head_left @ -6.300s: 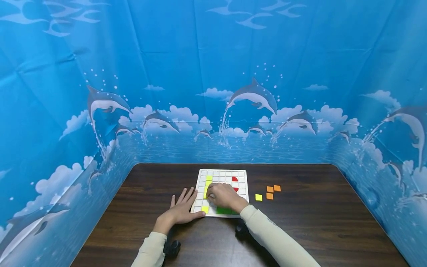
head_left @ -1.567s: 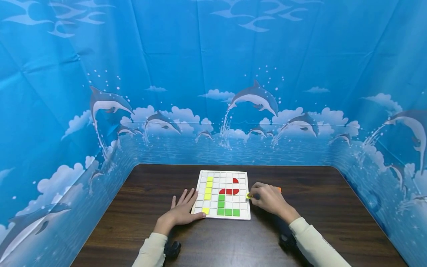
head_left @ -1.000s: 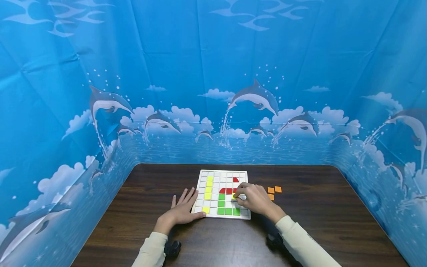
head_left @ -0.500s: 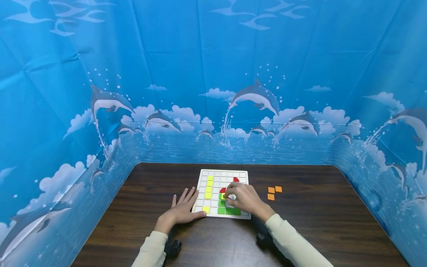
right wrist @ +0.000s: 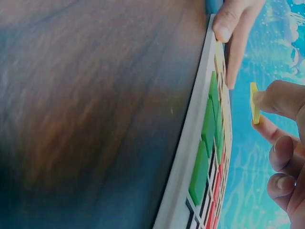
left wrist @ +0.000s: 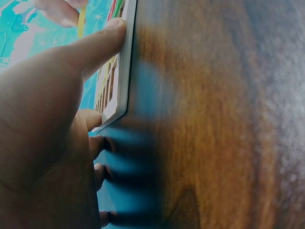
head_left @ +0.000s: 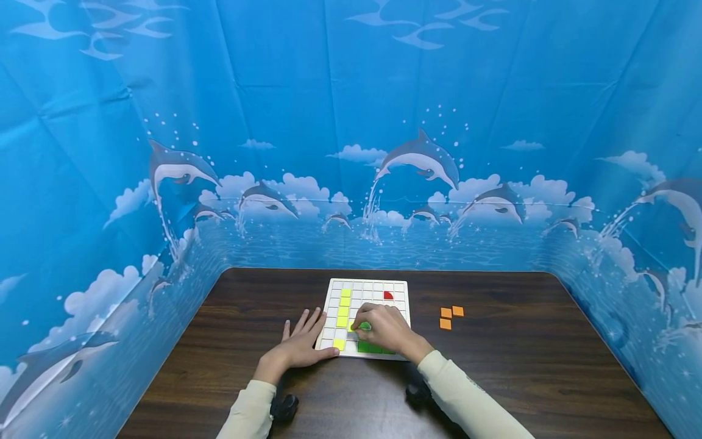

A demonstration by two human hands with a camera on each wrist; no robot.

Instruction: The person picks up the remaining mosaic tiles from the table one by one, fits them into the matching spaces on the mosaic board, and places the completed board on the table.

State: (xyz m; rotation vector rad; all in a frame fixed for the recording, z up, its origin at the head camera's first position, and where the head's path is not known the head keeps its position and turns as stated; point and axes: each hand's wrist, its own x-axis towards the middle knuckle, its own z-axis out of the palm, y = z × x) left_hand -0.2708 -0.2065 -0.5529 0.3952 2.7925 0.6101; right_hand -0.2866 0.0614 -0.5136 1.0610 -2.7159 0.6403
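Observation:
A white gridded board (head_left: 327, 334) lies on the dark table, with yellow, green and red tiles set in its cells. My right hand (head_left: 384, 328) is over the board's middle and pinches a yellow square tile (right wrist: 255, 102) between thumb and finger. In the right wrist view that tile is raised off the board. My left hand (head_left: 298, 349) lies with fingers spread at the board's left side, its thumb on the near left corner beside a yellow tile (head_left: 338, 344). Green tiles (right wrist: 199, 171) fill cells near the front edge; a red quarter-round tile (head_left: 387, 295) sits farther back.
Several loose orange square tiles (head_left: 446, 313) lie on the table (head_left: 526, 353) right of the board. A blue dolphin-print curtain (head_left: 351, 152) stands behind the table and along both sides.
My right hand has picked up the yellow tile from right of the board and carried it leftward across the board, past the red and green tiles. My left hand has stayed in place.

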